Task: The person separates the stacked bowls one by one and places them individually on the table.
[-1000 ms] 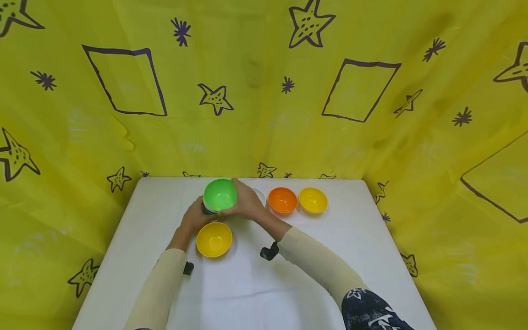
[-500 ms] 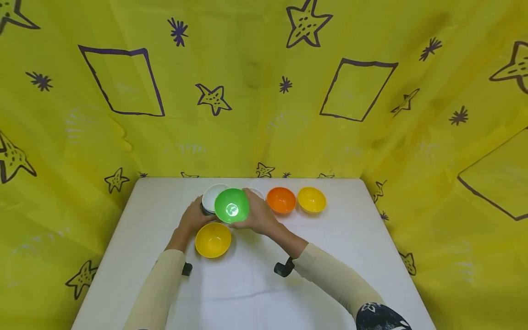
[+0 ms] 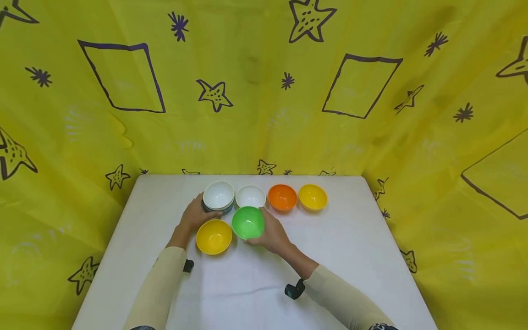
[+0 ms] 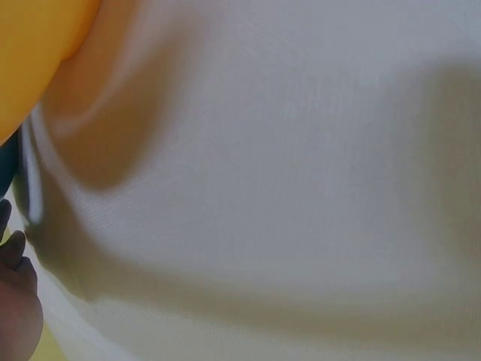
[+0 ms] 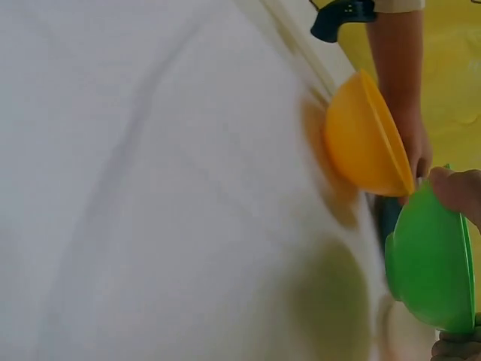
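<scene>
In the head view my right hand [image 3: 272,233] grips a green bowl [image 3: 248,222] by its right side. The right wrist view shows this bowl [image 5: 432,259] held off the white cloth, its shadow beneath. My left hand [image 3: 196,213] holds the left side of a stack of bowls, with its thumb along the front. A white bowl [image 3: 218,195] tops that stack, and a dark blue-grey bowl [image 3: 226,211] shows below it. Just in front of the left hand sits a yellow bowl [image 3: 214,237], the nearest to the person.
Along the back stand another white bowl [image 3: 250,196], an orange bowl [image 3: 282,198] and a second yellow bowl [image 3: 313,197]. White cloth covers the table [image 3: 247,293]. A yellow patterned curtain [image 3: 255,133] rises behind and at both sides.
My right hand has lifted the green bowl off the stack and carried it right and toward the person, uncovering the white bowl. The left hand has stayed at the stack.
</scene>
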Available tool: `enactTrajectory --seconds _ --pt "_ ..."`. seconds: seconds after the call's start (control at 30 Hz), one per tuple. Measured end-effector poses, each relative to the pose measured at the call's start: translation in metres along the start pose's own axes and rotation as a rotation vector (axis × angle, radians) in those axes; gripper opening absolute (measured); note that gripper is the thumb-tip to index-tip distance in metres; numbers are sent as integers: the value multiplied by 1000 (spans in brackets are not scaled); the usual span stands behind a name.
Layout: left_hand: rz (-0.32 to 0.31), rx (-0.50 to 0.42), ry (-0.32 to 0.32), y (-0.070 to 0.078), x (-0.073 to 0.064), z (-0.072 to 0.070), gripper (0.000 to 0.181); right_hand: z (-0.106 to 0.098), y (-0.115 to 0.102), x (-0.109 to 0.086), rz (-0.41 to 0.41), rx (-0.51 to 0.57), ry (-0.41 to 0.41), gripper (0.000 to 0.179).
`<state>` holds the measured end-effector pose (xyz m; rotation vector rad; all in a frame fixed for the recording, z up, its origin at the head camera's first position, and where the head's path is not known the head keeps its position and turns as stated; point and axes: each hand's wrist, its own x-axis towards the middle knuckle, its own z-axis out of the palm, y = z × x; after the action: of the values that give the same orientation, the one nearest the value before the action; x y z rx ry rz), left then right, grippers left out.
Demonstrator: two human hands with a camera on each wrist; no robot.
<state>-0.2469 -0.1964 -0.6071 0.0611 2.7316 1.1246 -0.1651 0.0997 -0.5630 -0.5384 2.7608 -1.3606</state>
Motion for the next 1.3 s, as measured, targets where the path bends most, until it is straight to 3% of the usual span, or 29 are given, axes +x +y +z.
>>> enactTrajectory --seconds 0.37,0.73,1.03,1.3 --pt "4 -18 2 2 1 -1 114 15 19 -12 110 -49 -11 95" --pt "-5 -12 -8 0 2 -1 116 10 16 -16 144 -91 -37 104" --pt "25 -17 11 -1 -1 0 115 3 14 -20 129 -85 -57 105" --pt "19 -17 14 -1 0 0 115 3 11 -22 190 -125 -71 126"
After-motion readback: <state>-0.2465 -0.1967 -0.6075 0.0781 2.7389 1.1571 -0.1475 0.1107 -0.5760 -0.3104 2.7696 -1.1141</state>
